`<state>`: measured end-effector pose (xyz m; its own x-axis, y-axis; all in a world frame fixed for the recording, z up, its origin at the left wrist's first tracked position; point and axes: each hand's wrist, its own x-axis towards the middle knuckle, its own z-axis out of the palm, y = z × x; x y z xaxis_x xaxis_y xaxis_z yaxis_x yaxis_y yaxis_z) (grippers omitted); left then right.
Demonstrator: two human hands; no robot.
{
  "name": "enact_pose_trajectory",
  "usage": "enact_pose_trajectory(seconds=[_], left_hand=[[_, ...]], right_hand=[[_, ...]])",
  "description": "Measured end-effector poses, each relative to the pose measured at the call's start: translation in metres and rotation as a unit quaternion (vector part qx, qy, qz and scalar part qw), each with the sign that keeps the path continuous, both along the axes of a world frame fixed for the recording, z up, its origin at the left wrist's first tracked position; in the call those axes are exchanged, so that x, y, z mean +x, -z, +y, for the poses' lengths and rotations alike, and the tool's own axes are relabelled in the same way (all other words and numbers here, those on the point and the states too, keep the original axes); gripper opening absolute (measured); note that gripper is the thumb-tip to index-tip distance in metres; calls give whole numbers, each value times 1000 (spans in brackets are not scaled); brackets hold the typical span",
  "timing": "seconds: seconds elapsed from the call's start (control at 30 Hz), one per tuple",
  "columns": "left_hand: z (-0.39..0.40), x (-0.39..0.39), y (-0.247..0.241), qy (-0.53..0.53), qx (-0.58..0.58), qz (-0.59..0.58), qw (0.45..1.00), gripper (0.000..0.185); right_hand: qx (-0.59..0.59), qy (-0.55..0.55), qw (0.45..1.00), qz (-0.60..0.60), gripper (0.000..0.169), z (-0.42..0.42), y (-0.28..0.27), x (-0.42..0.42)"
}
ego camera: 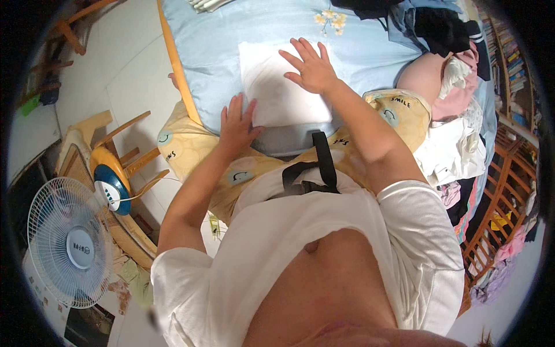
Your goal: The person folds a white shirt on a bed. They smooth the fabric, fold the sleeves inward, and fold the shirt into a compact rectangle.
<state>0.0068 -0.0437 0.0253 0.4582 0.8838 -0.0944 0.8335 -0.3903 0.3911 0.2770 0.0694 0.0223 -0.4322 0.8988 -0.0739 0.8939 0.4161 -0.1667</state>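
Observation:
A folded white cloth (277,95) lies flat on the light blue bed sheet (208,52), squared off into a rough rectangle. My right hand (310,65) rests at its upper right part, palm down with fingers spread. At the lower left edge of the cloth is my left hand (238,123), its fingers apart and nothing in its grasp. The near edge of the bed drops away just below the cloth. Yellow printed shorts (243,171) cover my lap, and a black strap (324,160) with a buckle hangs in front of my waist.
To the right, a pile of clothes (455,152) spreads along the bed, with dark garments (433,26) farther up. More folded white fabric (208,4) sits at the far edge. On the left stand an electric fan (71,243) and a wooden stool (110,160). A slatted wooden rail (498,208) borders the right side.

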Motion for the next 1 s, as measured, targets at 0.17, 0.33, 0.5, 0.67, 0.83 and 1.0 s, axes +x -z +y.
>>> enact_pose_trajectory(seconds=[0.17,0.33,0.5,0.67,0.83,1.0], left_hand=[[-28,-8,7,-315,-205,-295,878,35],[-36,7,20,-397,-369,-354,762,22],[-22,23,-2,-421,-416,-337,732,21],[-33,28,20,-423,-338,-426,725,18],[-30,28,18,-385,-360,-438,728,17],[-21,26,16,-372,-441,-377,725,14]], right_hand=[[53,132,988,64,37,-20,-42,8],[-114,354,908,194,24,-67,-39,61],[-365,267,879,149,30,-113,-48,61],[-301,300,889,172,30,-126,-22,54],[-368,331,812,310,21,-123,-8,61],[-441,402,687,415,12,-122,-17,58]])
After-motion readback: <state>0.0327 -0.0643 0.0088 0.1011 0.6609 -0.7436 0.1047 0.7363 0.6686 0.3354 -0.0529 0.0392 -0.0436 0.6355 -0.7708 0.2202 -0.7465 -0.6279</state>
